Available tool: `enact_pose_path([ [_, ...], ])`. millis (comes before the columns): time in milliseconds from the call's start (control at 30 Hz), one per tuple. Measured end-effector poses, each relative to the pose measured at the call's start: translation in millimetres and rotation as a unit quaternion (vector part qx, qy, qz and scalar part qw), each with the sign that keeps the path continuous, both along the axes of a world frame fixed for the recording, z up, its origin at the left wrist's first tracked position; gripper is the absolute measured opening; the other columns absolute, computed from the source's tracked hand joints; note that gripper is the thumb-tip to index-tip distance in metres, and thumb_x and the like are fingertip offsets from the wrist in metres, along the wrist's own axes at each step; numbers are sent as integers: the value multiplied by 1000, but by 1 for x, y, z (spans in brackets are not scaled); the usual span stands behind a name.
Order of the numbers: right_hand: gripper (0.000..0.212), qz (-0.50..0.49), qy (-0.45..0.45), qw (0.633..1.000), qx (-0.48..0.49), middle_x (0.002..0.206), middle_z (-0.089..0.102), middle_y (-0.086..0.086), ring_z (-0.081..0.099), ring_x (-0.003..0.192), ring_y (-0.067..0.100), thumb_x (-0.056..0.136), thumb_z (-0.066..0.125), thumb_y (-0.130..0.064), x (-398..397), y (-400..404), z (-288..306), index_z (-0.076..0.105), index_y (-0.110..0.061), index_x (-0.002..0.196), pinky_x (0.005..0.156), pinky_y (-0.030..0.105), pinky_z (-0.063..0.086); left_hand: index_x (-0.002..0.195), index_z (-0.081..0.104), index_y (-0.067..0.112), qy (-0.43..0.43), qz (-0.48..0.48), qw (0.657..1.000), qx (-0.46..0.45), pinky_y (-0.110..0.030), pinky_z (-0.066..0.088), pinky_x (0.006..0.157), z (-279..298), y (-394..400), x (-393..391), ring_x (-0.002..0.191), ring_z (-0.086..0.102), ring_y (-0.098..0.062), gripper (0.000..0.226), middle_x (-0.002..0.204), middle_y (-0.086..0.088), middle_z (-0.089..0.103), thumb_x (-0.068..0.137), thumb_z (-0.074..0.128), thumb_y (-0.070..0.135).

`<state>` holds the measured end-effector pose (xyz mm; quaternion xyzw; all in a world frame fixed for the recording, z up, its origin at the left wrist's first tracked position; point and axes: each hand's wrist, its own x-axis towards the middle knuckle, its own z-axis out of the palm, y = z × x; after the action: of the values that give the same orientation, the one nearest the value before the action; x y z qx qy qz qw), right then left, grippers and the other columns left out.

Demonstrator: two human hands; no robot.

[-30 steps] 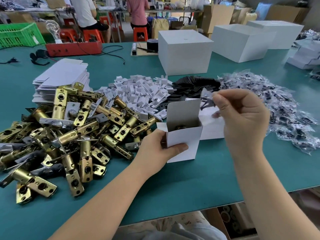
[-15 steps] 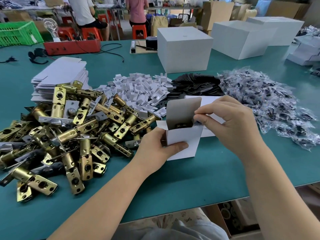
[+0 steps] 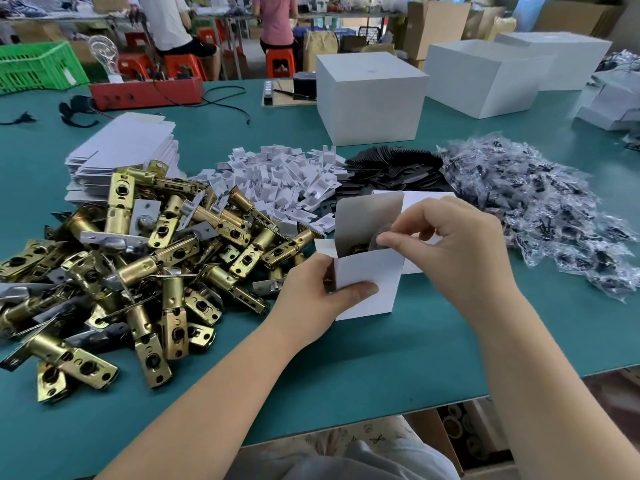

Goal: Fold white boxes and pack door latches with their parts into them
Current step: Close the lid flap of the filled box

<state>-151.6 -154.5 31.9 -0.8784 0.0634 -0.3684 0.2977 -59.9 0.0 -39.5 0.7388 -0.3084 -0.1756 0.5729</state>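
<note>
green table (image 3: 450,341) | left hand (image 3: 322,299) grips white box (image 3: 367,282) | right hand (image 3: 460,247) fingers pinch clear bag (image 3: 375,241) — at box mouth

Packing workshop, factory floor: long green counter (image 3: 346,368) heaped w/ brass door latches (image 3: 138,265), flat white box blanks (image 3: 121,147), bagged parts (image 3: 540,209). Behind, workers sit on red stools (image 3: 180,64) at other benches, w/ cardboard cartons (image 3: 436,26) stacked nearby.

No text, label, brand or number can be read on any box, part or bag here.
</note>
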Motion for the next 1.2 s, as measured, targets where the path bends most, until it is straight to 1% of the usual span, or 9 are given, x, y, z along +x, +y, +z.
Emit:
enact_pose_path([
  [233,44,16,-1,980,-199,67,70,-1,54,70,28,88,53,-44,0,5,-2,76,-13,67,72,38,42,102,68,10,0,-9,1000,-5,-16,44,66,-1,1,1,78,64,-9,40,87,2,70,75,77,40],
  [433,50,-3,16,974,-226,84,67,-1,51,87,28,90,44,-51,-2,4,-9,74,-17,69,86,33,26,98,68,15,0,-6,1000,-13,-14,43,64,0,0,0,76,63,-6,42,83,8,68,71,75,46],
  [500,41,-6,-21,983,-182,104,60,5,47,101,26,89,48,-46,-1,5,-16,75,-15,87,95,28,27,103,66,18,-9,5,1000,-15,-20,46,68,-1,0,-1,82,64,-10,46,89,3,68,70,75,49],
  [567,30,-2,-77,997,-21,113,51,-1,48,106,21,87,55,-38,-1,5,-26,65,-17,108,98,20,32,114,56,36,-32,20,999,-39,-26,53,76,-2,1,-4,91,66,-8,49,98,6,69,71,74,50],
  [667,36,49,-94,955,277,111,53,-9,56,97,3,79,66,-28,-3,5,-40,48,-32,110,86,16,44,119,30,64,-112,58,986,-110,-18,54,76,0,2,-10,89,67,-4,63,95,11,65,75,71,48],
  [733,37,68,-99,929,350,102,56,-9,58,85,-6,76,68,-25,-4,6,-49,47,-30,105,78,12,45,121,28,55,-174,81,968,-163,-23,56,75,0,2,-9,87,67,-9,62,103,7,63,79,70,42],
  [900,31,102,-115,915,373,80,63,-24,61,78,-5,76,70,-18,-3,9,-58,57,-36,97,72,9,47,115,36,33,-252,95,938,-219,-40,60,73,-1,1,-10,84,69,-22,49,106,0,61,81,71,28],
  [1100,27,124,-110,929,332,92,69,-21,63,87,-3,84,64,-18,-5,9,-57,68,-42,94,76,10,48,110,37,17,-350,114,909,-194,-19,57,74,-2,-1,-10,83,67,-6,46,113,4,60,83,72,31],
  [1200,29,128,-97,936,314,92,69,-21,62,86,-3,87,61,-20,-5,10,-58,68,-46,96,76,11,47,115,43,18,-343,110,917,-170,-27,60,74,-2,2,-9,91,67,-9,41,101,-7,67,90,64,42],
])
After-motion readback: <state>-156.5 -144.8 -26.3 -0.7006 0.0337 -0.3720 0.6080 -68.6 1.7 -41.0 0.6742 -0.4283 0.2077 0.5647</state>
